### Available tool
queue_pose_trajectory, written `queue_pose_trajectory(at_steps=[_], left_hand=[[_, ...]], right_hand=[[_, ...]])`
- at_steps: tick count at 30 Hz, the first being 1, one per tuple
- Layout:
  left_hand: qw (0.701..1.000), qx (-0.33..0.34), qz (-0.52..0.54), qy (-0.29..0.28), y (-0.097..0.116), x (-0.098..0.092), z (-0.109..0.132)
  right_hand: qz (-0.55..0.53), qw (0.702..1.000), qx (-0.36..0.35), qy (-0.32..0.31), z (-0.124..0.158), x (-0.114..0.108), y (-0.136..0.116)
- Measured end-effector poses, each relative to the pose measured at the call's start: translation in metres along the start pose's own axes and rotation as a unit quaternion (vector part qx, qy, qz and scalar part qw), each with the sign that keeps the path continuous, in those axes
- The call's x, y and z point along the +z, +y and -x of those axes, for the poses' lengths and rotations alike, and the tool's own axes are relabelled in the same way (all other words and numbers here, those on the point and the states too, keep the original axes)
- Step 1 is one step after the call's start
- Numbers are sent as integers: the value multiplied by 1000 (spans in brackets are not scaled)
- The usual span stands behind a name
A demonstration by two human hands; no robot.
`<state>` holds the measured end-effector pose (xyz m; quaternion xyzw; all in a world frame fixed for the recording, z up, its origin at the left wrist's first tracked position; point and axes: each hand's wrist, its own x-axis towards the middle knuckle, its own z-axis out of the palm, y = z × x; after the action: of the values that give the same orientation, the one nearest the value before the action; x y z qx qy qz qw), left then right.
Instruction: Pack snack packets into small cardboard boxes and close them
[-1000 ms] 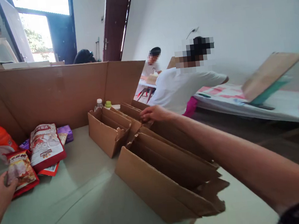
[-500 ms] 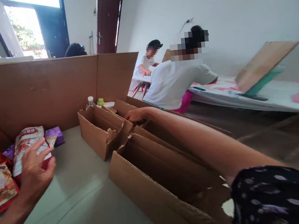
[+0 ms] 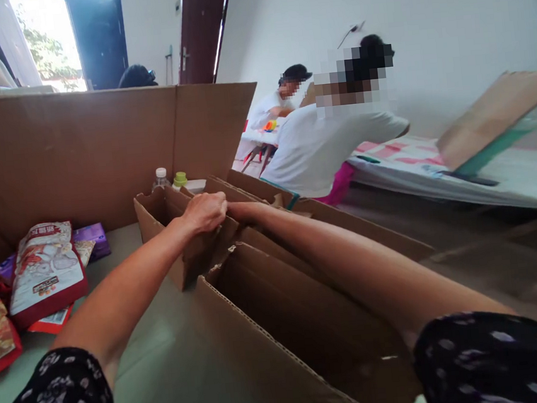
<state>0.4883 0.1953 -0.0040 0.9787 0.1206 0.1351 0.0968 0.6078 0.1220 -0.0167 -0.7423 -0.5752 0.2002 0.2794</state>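
Note:
My left hand [image 3: 205,211] is closed above the right-hand rim of the smaller cardboard box [image 3: 162,253]. Its fingers curl away from me, and what they hold is hidden. Right against it is my right hand [image 3: 235,211], whose fingers are out of sight behind the left one. My right forearm reaches across the larger open cardboard box [image 3: 273,353], which has a torn, ragged edge. Between the two boxes, more brown cardboard walls stand under my hands. Inside the larger box it is dark.
A red-and-white food bag [image 3: 47,267] lies at the left with a purple packet [image 3: 92,239]. Behind the boxes stand a clear bottle [image 3: 160,177] and a green-capped container [image 3: 179,179]. A tall cardboard panel [image 3: 101,141] borders the table. A person in white [image 3: 320,146] sits at the right.
My left hand has moved right, from above the food bag to the smaller box beside my right hand, and its spread fingers have closed. My right hand has stayed nearly in place.

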Motion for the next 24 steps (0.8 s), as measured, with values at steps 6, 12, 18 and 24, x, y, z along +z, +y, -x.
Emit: queue_pose_trajectory(at_steps=[6, 12, 18, 24], left_hand=[[996, -57, 18, 67, -28, 5, 13], [987, -14, 15, 160, -19, -23, 7], [963, 94, -18, 253, -7, -102, 34], [988, 27, -98, 112, 29, -169, 93]], right_hand=[[246, 965, 87, -21, -12, -43, -30], [306, 950, 1, 65, 20, -103, -72], [174, 964, -123, 157, 66, -108, -95], [82, 959, -208, 177, 76, -89, -129]])
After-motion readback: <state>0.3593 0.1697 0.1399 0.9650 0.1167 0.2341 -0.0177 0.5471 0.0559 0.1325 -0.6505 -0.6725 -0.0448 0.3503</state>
